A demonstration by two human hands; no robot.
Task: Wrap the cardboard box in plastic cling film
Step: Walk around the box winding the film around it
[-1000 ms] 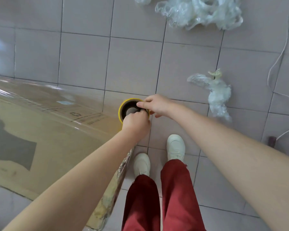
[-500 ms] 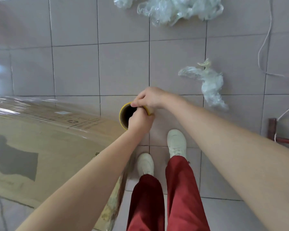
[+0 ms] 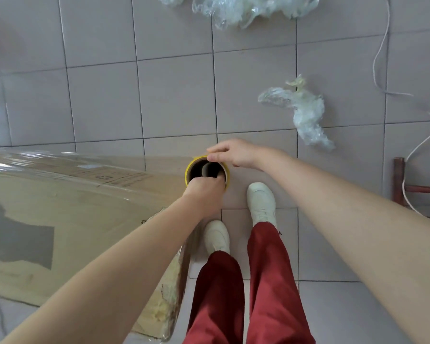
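Now left hand point(image 3: 204, 192) & right hand point(image 3: 235, 152) grip the roll point(image 3: 187, 173). Box point(image 3: 85, 207) is mid-wrap. Next, prob pull film point(image 3: 104, 162) tight

floor: grey tiles point(image 3: 174, 95) | furniture: red wooden frame point(image 3: 398, 175) | white cord point(image 3: 374, 68)

Soft even daylight, glare on the film point(image 3: 47, 157), wide-angle bending at edges.
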